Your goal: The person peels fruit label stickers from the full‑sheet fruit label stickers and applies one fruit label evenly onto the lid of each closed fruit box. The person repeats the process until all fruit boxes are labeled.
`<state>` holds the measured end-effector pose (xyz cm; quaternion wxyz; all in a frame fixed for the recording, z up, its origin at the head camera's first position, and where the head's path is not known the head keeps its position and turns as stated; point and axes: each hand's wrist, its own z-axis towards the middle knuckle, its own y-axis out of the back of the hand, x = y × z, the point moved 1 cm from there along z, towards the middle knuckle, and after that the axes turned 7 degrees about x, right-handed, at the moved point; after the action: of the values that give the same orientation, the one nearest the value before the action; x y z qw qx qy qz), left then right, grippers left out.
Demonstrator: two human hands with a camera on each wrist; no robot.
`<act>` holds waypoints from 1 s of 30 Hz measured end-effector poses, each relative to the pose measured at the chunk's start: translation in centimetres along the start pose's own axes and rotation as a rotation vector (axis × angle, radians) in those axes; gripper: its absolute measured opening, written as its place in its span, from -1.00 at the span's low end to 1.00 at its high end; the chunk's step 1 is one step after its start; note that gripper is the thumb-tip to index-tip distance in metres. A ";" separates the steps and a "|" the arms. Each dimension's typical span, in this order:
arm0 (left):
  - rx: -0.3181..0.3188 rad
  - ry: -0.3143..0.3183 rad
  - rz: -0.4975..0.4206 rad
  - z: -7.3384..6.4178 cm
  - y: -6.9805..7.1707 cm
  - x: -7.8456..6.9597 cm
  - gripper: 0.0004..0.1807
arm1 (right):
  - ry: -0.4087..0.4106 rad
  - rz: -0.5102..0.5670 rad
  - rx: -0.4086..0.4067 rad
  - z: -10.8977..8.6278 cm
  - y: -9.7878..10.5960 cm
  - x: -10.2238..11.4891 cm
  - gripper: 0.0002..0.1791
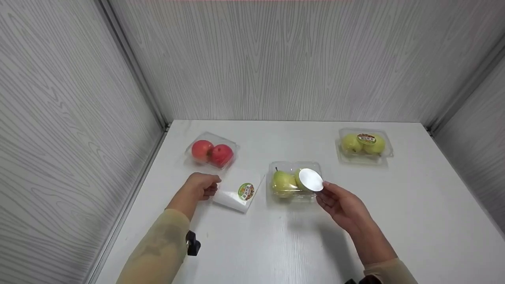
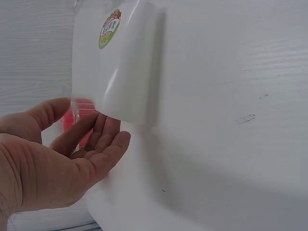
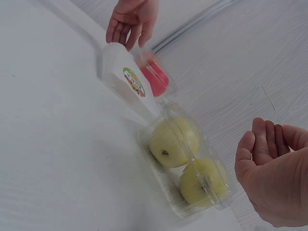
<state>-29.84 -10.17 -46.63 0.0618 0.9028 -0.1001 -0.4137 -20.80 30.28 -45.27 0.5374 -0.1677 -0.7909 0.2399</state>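
Right hand (image 1: 345, 208) pinches an oval sticker (image 1: 310, 180) by its edge; probably light, flexible and tacky, best held there.

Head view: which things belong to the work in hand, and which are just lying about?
In the work, judging by the hands:
round white piece, pinched by the right hand
middle pear box, nearest that piece
curled white sheet with a label, at the left hand

Apparently lying about:
red fruit box
far-right pear box, already labelled
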 end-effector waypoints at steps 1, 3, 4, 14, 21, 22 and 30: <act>-0.010 -0.006 0.012 -0.1 0.0 -0.1 -0.70 | 0.002 0.001 0.000 0.0 0.0 0.0 -0.74; -0.035 -0.021 0.035 -0.4 -0.1 -0.3 -0.72 | 0.004 0.001 0.001 0.1 0.0 0.0 -0.75; -0.049 -0.029 0.049 -0.6 -0.2 -0.4 -0.73 | 0.003 0.002 0.002 0.1 0.0 0.0 -0.75; -0.178 -0.196 0.390 -3.3 -2.0 -2.3 -0.47 | 0.002 0.010 -0.003 0.1 0.1 0.2 -0.77; -0.228 -0.323 0.529 -4.7 -3.8 -3.6 -0.76 | -0.005 0.017 0.000 0.3 0.0 0.3 -0.77; -0.233 -0.352 0.523 -4.9 -4.0 -3.7 -0.78 | -0.008 0.019 -0.001 0.3 0.0 0.3 -0.76; -0.253 -0.696 0.608 -5.9 -6.6 -4.1 -0.68 | -0.020 0.041 0.009 0.3 -0.1 0.6 -0.76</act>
<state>-27.17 -2.59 -41.06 0.2522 0.6257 -0.3230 -0.6637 -21.27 30.49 -44.82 0.5251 -0.1789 -0.7916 0.2562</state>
